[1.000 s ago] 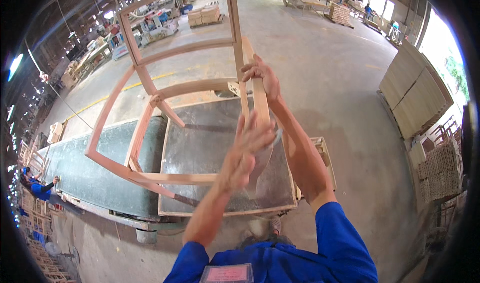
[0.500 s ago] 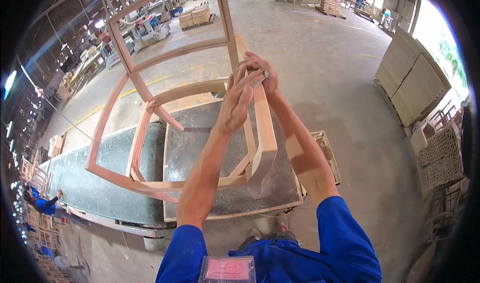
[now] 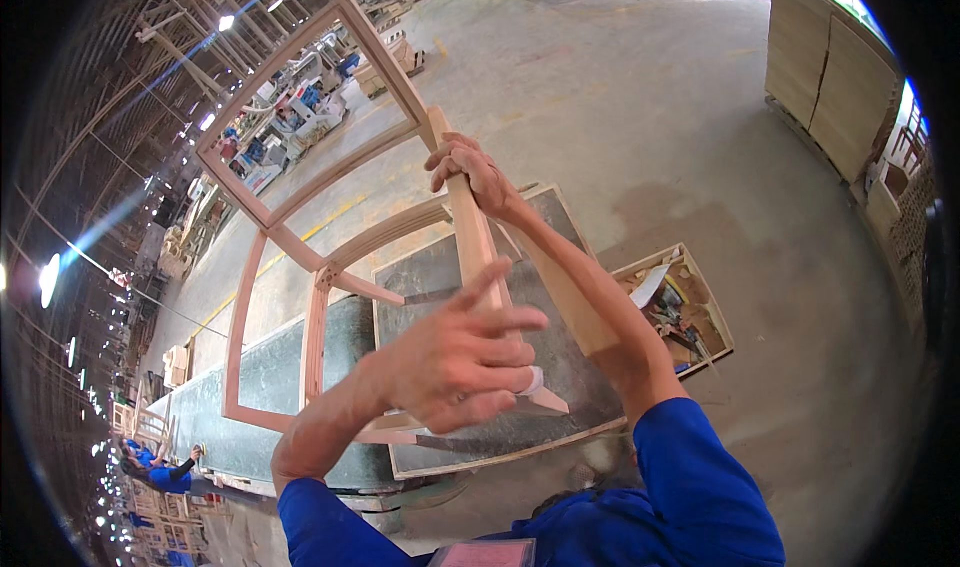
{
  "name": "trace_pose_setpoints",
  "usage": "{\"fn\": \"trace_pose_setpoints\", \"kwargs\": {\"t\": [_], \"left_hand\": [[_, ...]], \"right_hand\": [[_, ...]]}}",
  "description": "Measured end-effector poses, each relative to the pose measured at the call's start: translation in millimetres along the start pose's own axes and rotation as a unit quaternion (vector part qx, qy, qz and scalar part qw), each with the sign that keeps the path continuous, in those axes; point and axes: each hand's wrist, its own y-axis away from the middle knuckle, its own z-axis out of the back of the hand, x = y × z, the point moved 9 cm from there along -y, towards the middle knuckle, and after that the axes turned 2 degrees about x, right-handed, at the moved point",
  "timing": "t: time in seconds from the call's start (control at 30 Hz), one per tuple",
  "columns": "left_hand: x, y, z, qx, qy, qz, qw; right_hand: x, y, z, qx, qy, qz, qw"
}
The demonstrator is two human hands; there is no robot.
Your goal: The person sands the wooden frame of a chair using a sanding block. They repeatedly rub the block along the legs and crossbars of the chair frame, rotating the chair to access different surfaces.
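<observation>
A bare wooden chair frame (image 3: 300,227) is raised in front of me, tilted over a dusty dark worktable (image 3: 450,277). My right hand (image 3: 470,172) is closed around the top of one upright rail of the frame. My left hand (image 3: 460,362) hovers close to the camera, fingers spread, with a small white piece pinched near the fingertips; it lies in front of the same rail, and I cannot tell whether it touches the wood. Both sleeves are blue.
A shallow wooden tray (image 3: 675,307) of tools and scraps sits at the table's right end. Stacked boards (image 3: 830,67) stand at the upper right. Another person in blue (image 3: 160,472) works at the far lower left. Concrete floor (image 3: 650,117) stretches beyond.
The frame has tipped further and swung left. My left hand has come off the rail top and dropped toward the camera, fingers spread. My right hand keeps its grip.
</observation>
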Motion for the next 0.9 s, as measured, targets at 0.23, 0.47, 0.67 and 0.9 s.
{"fn": "trace_pose_setpoints", "kwargs": {"t": [0.23,0.47,0.67,0.9], "left_hand": [[66,-2,5,-0.065,-0.013,0.033,0.997],[137,8,34,-0.135,-0.034,0.115,0.984],[64,17,-6,-0.187,0.036,0.063,0.98],[147,33,27,-0.435,0.176,0.182,0.864]], "right_hand": [[4,-2,15,0.001,-0.013,0.018,1.0],[-2,1,8,0.01,-0.127,-0.016,0.992],[-33,9,13,0.037,-0.083,-0.152,0.984],[1,-12,7,0.123,-0.042,0.093,0.987]]}}
